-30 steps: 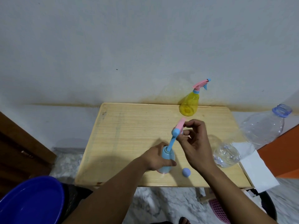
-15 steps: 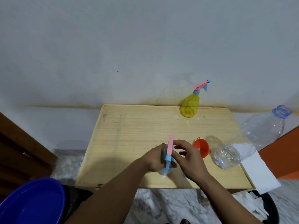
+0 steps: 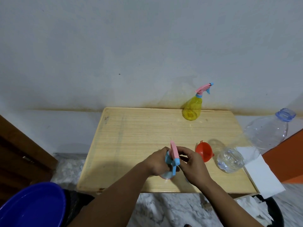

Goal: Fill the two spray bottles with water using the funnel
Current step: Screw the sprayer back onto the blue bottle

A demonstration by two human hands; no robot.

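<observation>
While left hand (image 3: 157,163) grips blue bottle (image 3: 167,175), right hand (image 3: 191,166) pinches sprayer (image 3: 174,153), funnel (image 3: 203,151) just beside.

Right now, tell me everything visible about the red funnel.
The red funnel looks like smooth, glossy plastic, with a wide cone, a small tab loop on its rim and a short spout. It lies tipped on its side on the wooden table, spout toward the near right. It sits between the right hand and the clear water bottle, and nothing grips it. Whether it touches the hand cannot be told. It looks empty.
</observation>
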